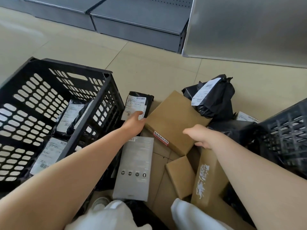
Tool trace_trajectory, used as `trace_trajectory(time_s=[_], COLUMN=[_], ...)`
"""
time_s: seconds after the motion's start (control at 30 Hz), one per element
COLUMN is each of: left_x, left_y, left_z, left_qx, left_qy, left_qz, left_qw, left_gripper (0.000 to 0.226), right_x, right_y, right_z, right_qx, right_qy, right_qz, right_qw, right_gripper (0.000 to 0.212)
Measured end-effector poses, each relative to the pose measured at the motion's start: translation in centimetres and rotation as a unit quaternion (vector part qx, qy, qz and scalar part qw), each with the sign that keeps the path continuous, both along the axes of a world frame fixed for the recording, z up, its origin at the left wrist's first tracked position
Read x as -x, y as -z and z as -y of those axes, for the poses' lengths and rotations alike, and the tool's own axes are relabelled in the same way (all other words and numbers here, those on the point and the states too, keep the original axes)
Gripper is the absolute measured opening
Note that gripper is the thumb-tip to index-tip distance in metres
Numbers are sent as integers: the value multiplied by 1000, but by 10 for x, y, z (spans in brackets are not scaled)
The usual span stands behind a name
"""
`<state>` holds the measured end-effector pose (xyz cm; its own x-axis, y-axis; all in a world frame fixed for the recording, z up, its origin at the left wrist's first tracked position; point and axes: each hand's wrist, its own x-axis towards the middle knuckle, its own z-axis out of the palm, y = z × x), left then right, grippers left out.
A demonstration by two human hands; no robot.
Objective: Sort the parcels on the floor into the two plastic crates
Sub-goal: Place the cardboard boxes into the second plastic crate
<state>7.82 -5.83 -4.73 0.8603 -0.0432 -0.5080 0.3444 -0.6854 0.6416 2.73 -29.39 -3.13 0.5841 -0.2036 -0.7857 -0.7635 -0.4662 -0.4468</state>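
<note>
kneeling over the pile, i take it from the biggest thing down; the left crate (49,103) stands tilted at my left with several black label-faced bags already lying in it; the right crate (285,138) shows only a dark corner at the far right edge; between them the unsorted parcels lie on the floor (149,63); the largest is the flat brown box (174,120) in the middle, with a bulging black bag (216,100) leaning on its far corner; nearer me lie a grey flat box (135,168), a tall brown box with white print (207,176) and a small brown box (180,175); smallest is the black mailer (137,105), lying just beside the left crate's wall, its long axis running away from me; my left hand (134,122) is the nearer one, fingers reaching onto its near end and label, touching but not yet closed round it as far as i can tell; my right hand (201,136) hangs loosely curled over the near edge of the flat brown box, its fingertips hidden, so whether it grasps anything i cannot tell; i judge the mailer goes left, a short lift over the wall.
</note>
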Motion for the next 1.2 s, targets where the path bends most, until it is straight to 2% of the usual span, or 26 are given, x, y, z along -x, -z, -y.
trace_trajectory(time_s=[0.13, 0.23, 0.5, 0.6, 0.7, 0.77, 0.87, 1.03, 1.1, 1.2], left_x=[-2, -4, -4, -4, -10, -10, -11, -15, -12, -7], left_y=[16, 26, 44, 47, 72, 68, 57, 59, 58, 54], left_z=[2, 8, 19, 21, 16, 17, 20, 11, 9, 8], left_qx=[12, 39, 32, 36, 25, 25, 30, 10, -7, -8], left_qy=[-14, -24, 37, 34, 23, 19, 10, -8, -6, -12], left_qz=[-51, -91, -96, -94, -82, -87, -81, -62, -70, -67], left_qw=[999, 995, 994, 994, 996, 996, 996, 998, 998, 998], left_gripper=[56, 58, 56, 65, 84, 78, 48, 61, 66, 62], right_x=[1, 3, 5, 3, 1, 1, 2, -2, -5, -5], right_y=[17, 35, 57, 60, 62, 63, 63, 55, 51, 40], right_z=[6, 11, 9, 8, 7, 7, 5, 1, 1, 2], right_qx=[-58, -49, -39, -46, -48, -44, -38, -46, -47, -48], right_qy=[70, 75, 84, 93, 112, 118, 120, 143, 158, 158], right_qz=[-34, -64, -106, -109, -111, -109, -105, -62, -73, -88], right_qw=[995, 994, 990, 989, 986, 986, 986, 987, 984, 982], right_gripper=[61, 58, 60, 59, 57, 55, 44, 43, 42, 41])
